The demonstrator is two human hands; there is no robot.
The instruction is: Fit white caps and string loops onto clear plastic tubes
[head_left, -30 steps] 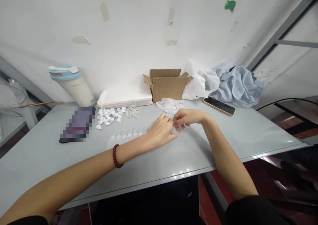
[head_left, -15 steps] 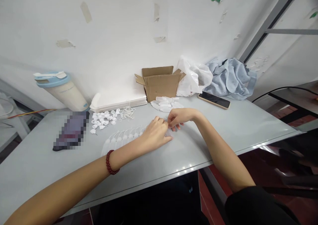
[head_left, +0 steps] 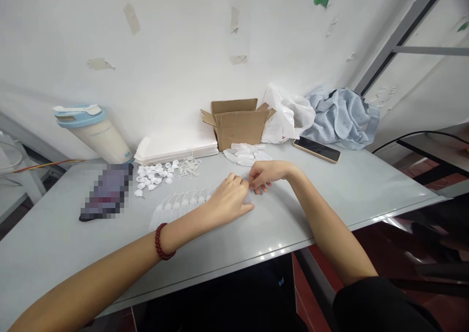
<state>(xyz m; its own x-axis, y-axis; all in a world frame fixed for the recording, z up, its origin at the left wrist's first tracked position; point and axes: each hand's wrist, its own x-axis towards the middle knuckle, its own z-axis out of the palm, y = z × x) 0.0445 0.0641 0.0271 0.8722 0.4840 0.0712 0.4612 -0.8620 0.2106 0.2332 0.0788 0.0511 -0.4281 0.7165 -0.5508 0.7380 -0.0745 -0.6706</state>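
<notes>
Midway along the table (head_left: 330, 200), left hand (head_left: 230, 198) and right hand (head_left: 266, 172) both pinch a small clear piece (head_left: 250, 196)

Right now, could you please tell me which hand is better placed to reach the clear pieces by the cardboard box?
Probably the right hand: it sits just in front of the clear pieces, while the left hand lies nearer the row of white pieces.

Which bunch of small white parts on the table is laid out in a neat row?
The row of white parts beside the left hand; the scattered white caps and clear pieces by the cardboard box lie in loose heaps.
</notes>
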